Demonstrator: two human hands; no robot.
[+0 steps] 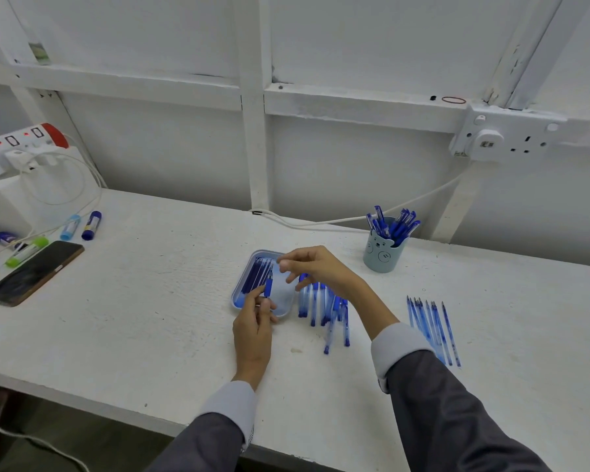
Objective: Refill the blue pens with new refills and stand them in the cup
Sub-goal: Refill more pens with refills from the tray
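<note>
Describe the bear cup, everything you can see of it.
The cup is pale blue, plastic by its look, with a bear face and ears on its front. It stands upright on the white table, back right near the wall. A bunch of blue pens stands in it, fanned out. A white cable passes behind it.

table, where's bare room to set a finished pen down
Widest bare patch: between the phone and the tray. Also bare right of the refill row. Crowded: around the tray, the loose pens, the left hand pinching a pen, and the right hand.
</note>
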